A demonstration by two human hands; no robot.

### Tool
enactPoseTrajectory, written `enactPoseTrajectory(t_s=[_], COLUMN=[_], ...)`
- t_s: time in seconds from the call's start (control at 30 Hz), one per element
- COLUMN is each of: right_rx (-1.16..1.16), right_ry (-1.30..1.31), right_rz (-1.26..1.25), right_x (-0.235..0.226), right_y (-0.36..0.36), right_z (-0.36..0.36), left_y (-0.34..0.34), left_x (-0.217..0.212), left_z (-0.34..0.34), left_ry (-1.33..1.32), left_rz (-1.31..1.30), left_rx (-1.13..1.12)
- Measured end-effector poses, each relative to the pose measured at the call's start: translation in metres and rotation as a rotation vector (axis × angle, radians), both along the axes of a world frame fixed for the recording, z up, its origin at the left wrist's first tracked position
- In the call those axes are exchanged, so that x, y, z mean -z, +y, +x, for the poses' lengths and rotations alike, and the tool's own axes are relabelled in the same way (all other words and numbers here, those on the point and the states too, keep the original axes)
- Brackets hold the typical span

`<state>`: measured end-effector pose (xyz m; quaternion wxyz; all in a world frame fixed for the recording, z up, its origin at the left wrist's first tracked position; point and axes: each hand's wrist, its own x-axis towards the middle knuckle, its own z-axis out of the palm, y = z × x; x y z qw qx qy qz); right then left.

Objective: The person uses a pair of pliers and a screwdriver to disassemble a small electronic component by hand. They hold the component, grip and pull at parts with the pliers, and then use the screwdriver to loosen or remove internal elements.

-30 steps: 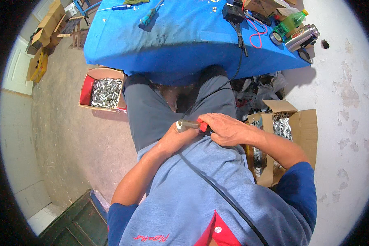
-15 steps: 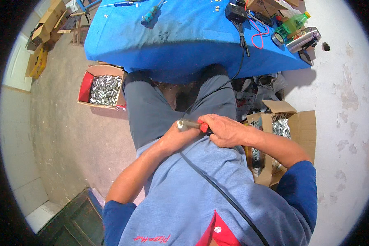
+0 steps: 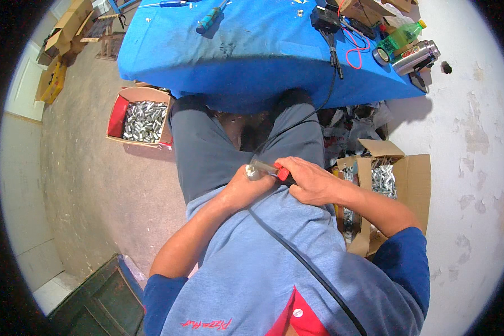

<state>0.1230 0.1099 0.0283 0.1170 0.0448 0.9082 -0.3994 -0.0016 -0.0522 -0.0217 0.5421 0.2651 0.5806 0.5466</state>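
Observation:
Over my lap, my left hand (image 3: 246, 187) is closed around a small silver metal cylinder (image 3: 252, 172), whose pale end faces up between thumb and fingers. My right hand (image 3: 311, 180) grips a red-handled tool (image 3: 282, 171). From its red part a flat greyish piece (image 3: 266, 167) reaches across to the cylinder; its exact kind is unclear. The two hands are close together in front of my shirt. A black cable (image 3: 297, 255) runs over the shirt toward the hands.
An open carton (image 3: 167, 120) of silver metal pieces stands on the floor at left, another carton (image 3: 414, 196) at right. Ahead, a blue-covered table (image 3: 246, 56) bears a teal-handled screwdriver (image 3: 208, 21), a black adapter (image 3: 325, 19), a green bottle (image 3: 402, 35) and a steel flask (image 3: 411, 57).
Both hands have shifted very slightly to the right with their grips kept. The cylinder's end and the flat piece are turned a little differently.

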Motion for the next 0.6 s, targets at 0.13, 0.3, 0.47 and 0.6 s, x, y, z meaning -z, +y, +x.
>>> enactPoseTrajectory(t_s=[0.13, 0.3, 0.47, 0.6], right_rx=[0.035, 0.244, 0.552, 0.708], right_ry=[0.053, 0.081, 0.195, 0.159], right_rz=[0.090, 0.041, 0.331, 0.500], right_x=[-0.005, -0.008, -0.033, -0.027], right_y=[0.000, 0.014, 0.070, 0.131], right_z=[-0.002, -0.015, -0.090, -0.167], left_y=[0.000, -0.001, 0.000, 0.005], left_x=[0.002, -0.005, -0.008, -0.019], left_z=[-0.001, -0.003, -0.009, -0.014], left_ry=[0.037, -0.009, -0.111, -0.063], left_rz=[-0.039, -0.062, -0.120, -0.073], left_rx=[0.000, -0.058, -0.176, -0.209])
